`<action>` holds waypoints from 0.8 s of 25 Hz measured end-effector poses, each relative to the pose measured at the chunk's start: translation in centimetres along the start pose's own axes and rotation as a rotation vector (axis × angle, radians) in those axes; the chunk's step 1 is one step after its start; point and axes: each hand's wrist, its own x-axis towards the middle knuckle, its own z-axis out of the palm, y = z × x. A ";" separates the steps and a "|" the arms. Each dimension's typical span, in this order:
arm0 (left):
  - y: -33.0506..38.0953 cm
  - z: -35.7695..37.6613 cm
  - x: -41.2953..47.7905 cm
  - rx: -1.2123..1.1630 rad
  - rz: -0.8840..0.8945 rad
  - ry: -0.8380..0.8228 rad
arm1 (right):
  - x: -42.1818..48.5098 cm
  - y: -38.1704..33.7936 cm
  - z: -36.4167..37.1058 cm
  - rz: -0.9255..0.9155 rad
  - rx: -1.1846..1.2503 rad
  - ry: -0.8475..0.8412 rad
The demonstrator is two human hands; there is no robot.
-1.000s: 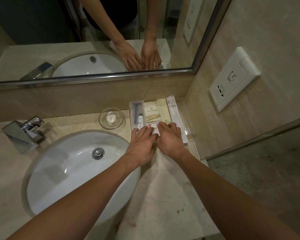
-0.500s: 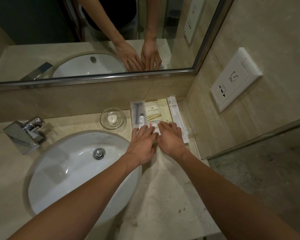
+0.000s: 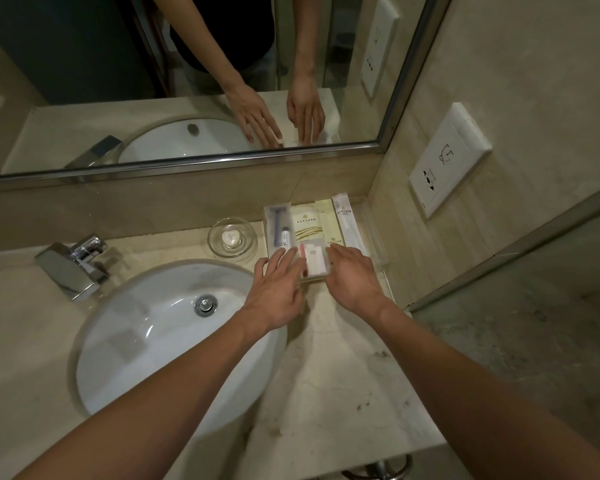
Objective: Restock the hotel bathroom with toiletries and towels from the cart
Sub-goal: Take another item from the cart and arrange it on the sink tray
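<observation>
The toiletries part of the job looks nearly finished. A clear tray [image 3: 374, 244] stands in the back right corner of the stone surface [image 3: 343, 375], against the wall, and it is already filled. From left to right it holds a razor packet [image 3: 279, 226], a cream sachet with gold lines [image 3: 307, 225], a yellow sachet [image 3: 331, 225] and a long white packet [image 3: 345, 221], maybe a toothbrush. In the near part of the tray lie a small white packet [image 3: 316, 263] and a thin pink item [image 3: 302, 252] just beside it.

The left hand [image 3: 276, 292] is at the near left of the tray. Its fingers [image 3: 286, 254] are straight and spread and grasp nothing; their tips are at the packets. The right hand [image 3: 352, 278] lies flat at the near right, and its fingers [image 3: 340, 252] touch the packets and clench nothing. I judge that the hands are only lining up the packets.

Left of the tray stands a round glass dish [image 3: 213, 237], apart from it, with one small wrapped soap [image 3: 231, 239] inside.

No towel and no cart are in view, so I think the towels are the part left to do.
</observation>
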 end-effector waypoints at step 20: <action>6.4 -5.9 -15.9 0.057 0.040 0.167 | -16.8 -3.8 -3.9 -0.113 0.011 0.243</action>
